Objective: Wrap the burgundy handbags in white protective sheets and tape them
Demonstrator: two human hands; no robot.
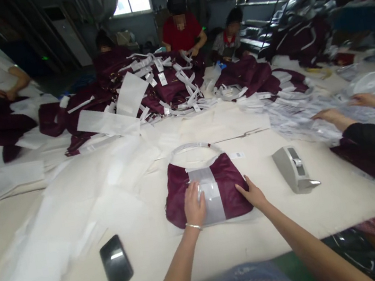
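Observation:
A dark maroon handbag (231,186) lies flat on the table in front of me. Its handle (188,147) is covered in pale wrapping and arches away from me. Around the bag's middle runs a whitish translucent band (213,208), with a shiny clear patch on it. My left hand (194,204) rests with fingers extended on the bag, at the left edge of the band. At the bag's right side, my right hand (253,193) touches the edge with thumb and fingers apart. A small white tag (237,155) sticks out by the upper right corner.
A grey tape dispenser (291,171) stands to the right, and a black phone (116,264) lies at the left. White sheets (62,228) cover the left side. Maroon bags (170,81) are heaped at the back. A co-worker's hands (334,117) reach over clear plastic at the right.

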